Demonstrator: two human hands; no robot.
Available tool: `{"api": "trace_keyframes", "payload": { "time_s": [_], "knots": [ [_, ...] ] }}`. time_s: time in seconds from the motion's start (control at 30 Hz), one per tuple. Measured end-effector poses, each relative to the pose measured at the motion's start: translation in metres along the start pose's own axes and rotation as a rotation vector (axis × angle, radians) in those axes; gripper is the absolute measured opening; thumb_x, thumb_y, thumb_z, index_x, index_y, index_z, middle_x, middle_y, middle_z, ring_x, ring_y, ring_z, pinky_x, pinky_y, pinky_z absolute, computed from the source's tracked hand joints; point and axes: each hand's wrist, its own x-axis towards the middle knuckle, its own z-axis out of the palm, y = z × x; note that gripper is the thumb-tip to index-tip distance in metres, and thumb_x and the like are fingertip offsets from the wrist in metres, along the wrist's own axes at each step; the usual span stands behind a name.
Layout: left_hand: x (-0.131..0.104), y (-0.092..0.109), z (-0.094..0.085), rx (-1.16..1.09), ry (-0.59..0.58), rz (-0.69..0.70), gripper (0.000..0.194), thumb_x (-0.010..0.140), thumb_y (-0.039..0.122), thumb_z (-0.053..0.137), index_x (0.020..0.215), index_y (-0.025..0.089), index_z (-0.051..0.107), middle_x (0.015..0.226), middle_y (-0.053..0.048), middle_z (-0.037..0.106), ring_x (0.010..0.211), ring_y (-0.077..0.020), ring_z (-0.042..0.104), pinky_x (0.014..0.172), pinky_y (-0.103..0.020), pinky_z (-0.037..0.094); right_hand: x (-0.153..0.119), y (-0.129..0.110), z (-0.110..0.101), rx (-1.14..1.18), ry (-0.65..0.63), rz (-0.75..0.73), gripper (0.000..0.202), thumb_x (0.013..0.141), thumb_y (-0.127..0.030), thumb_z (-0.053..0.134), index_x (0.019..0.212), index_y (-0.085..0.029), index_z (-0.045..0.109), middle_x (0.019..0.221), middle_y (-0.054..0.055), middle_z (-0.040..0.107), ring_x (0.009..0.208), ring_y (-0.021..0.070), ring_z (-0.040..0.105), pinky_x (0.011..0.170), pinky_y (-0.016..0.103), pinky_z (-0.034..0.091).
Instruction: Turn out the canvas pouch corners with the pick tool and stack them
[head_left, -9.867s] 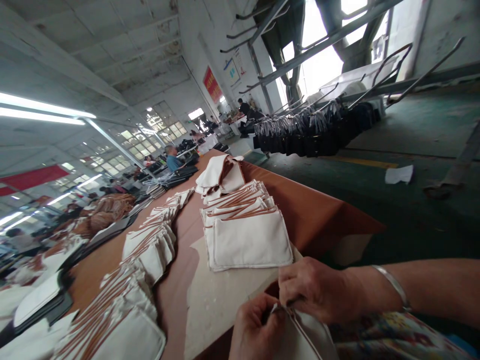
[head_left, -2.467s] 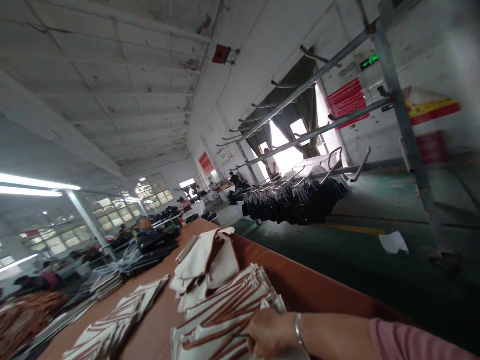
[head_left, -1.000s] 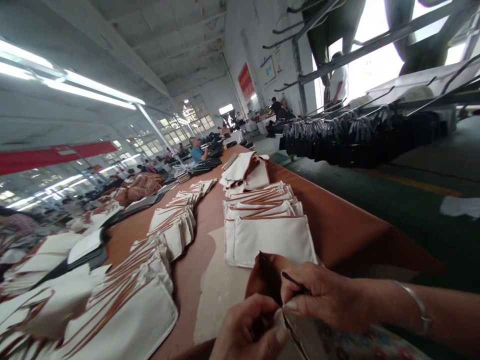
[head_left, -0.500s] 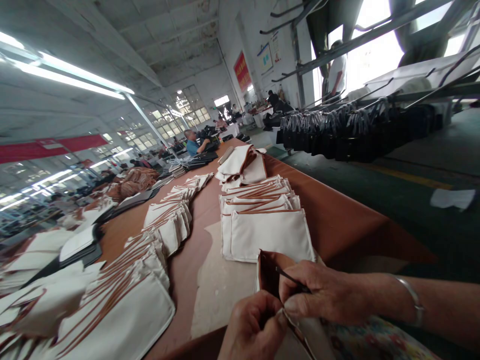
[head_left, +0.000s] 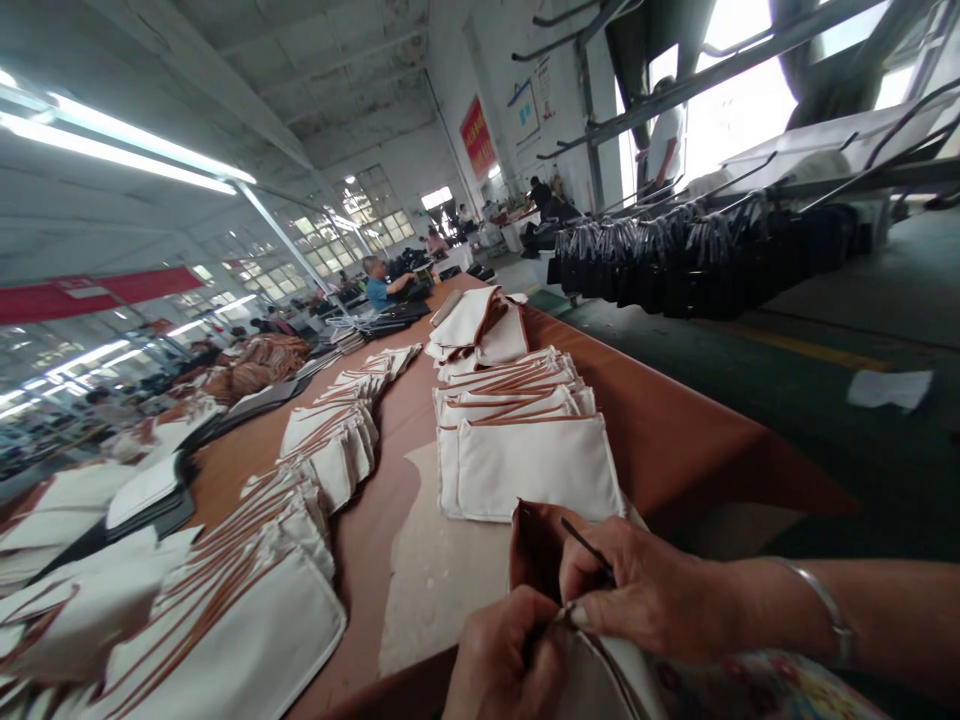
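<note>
A white pouch with brown lining is held upright at the lower right, its mouth partly open. My left hand is closed, pinching the pouch's edge between thumb and fingers. Against that same spot my right hand presses its thumb, with a thin dark stick-like tool gripped in its fingers. The tool's lower end is hidden by the fingers, so its kind does not show. Just beyond stands a row of similar white pouches with brown edging.
Another long row of white pouches runs along the left of the brown-covered table. Folded white pieces lie farther back. A rack of dark hanging items stands at the right. A person in blue sits farther off.
The tool's visible end has tipped up and stands out more from my right fingers. My hands stay together at the pouch's edge. The whole view has shifted slightly.
</note>
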Motion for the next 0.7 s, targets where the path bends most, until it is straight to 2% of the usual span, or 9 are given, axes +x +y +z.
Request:
{"api": "trace_keyframes", "payload": {
  "time_s": [0.07, 0.17, 0.27, 0.37, 0.47, 0.57, 0.63, 0.7],
  "knots": [
    [-0.001, -0.002, -0.002, -0.03, -0.028, -0.045, 0.028, 0.086, 0.035, 0.051, 0.077, 0.014, 0.068, 0.067, -0.001, 0.058, 0.064, -0.0144, 0.049, 0.058, -0.024, 0.033, -0.003, 0.004, 0.001, -0.007, 0.027, -0.119, 0.004, 0.073, -0.013, 0.065, 0.069, -0.015, 0.063, 0.077, 0.0, 0.06, 0.07, 0.0129, 0.055, 0.066, 0.023, 0.042],
    [-0.001, -0.005, -0.005, -0.163, -0.093, -0.127, 0.024, 0.081, 0.036, 0.054, 0.076, 0.015, 0.065, 0.063, 0.001, 0.052, 0.06, -0.0135, 0.043, 0.055, -0.025, 0.029, -0.005, 0.007, 0.0, -0.107, 0.039, -0.348, 0.008, 0.082, -0.015, 0.06, 0.075, -0.015, 0.063, 0.074, 0.002, 0.062, 0.068, 0.0129, 0.056, 0.069, 0.024, 0.044],
    [0.001, -0.008, -0.006, -0.334, -0.137, -0.178, 0.046, 0.083, 0.058, 0.055, 0.066, 0.016, 0.058, 0.058, 0.004, 0.039, 0.056, -0.0112, 0.031, 0.052, -0.025, 0.022, -0.007, 0.011, -0.005, -0.271, -0.034, -0.554, 0.011, 0.087, -0.015, 0.053, 0.083, -0.016, 0.064, 0.078, 0.007, 0.065, 0.072, 0.0149, 0.058, 0.07, 0.026, 0.045],
    [0.004, -0.01, -0.001, -0.489, -0.19, -0.278, 0.058, 0.077, 0.072, 0.06, 0.066, 0.016, 0.055, 0.057, 0.004, 0.039, 0.053, -0.0094, 0.029, 0.052, -0.024, 0.021, -0.01, 0.016, -0.011, -0.454, -0.131, -0.647, 0.018, 0.085, -0.015, 0.047, 0.089, -0.016, 0.064, 0.083, 0.009, 0.066, 0.071, 0.0162, 0.056, 0.064, 0.026, 0.042],
    [0.005, -0.012, 0.004, -0.523, -0.223, -0.316, 0.059, 0.068, 0.071, 0.072, 0.071, 0.014, 0.058, 0.058, 0.003, 0.046, 0.052, -0.0086, 0.034, 0.05, -0.023, 0.023, -0.012, 0.021, -0.015, -0.606, -0.194, -0.679, 0.024, 0.086, -0.018, 0.043, 0.095, -0.016, 0.065, 0.086, 0.01, 0.066, 0.072, 0.0174, 0.054, 0.063, 0.028, 0.041],
    [0.002, -0.013, 0.004, -0.349, -0.217, -0.257, 0.062, 0.072, 0.073, 0.067, 0.074, 0.012, 0.064, 0.058, 0.003, 0.046, 0.051, -0.0078, 0.032, 0.047, -0.022, 0.019, -0.012, 0.023, -0.017, -0.545, -0.223, -0.661, 0.022, 0.087, -0.017, 0.044, 0.095, -0.015, 0.064, 0.087, 0.009, 0.066, 0.075, 0.0171, 0.055, 0.066, 0.027, 0.043],
    [-0.001, -0.011, 0.002, -0.219, -0.206, -0.207, 0.06, 0.079, 0.072, 0.06, 0.074, 0.012, 0.066, 0.059, 0.003, 0.042, 0.051, -0.0079, 0.031, 0.045, -0.023, 0.016, -0.011, 0.021, -0.02, -0.36, -0.203, -0.563, 0.018, 0.085, -0.019, 0.052, 0.099, -0.014, 0.063, 0.087, 0.008, 0.065, 0.075, 0.0163, 0.056, 0.068, 0.027, 0.045],
    [-0.003, -0.009, -0.001, -0.118, -0.182, -0.143, 0.057, 0.084, 0.069, 0.055, 0.072, 0.014, 0.065, 0.059, 0.003, 0.04, 0.051, -0.0086, 0.031, 0.045, -0.023, 0.017, -0.01, 0.018, -0.024, -0.142, -0.208, -0.348, 0.025, 0.084, -0.024, 0.061, 0.106, -0.013, 0.06, 0.087, 0.006, 0.063, 0.074, 0.0149, 0.056, 0.066, 0.025, 0.046]
  ]
}}
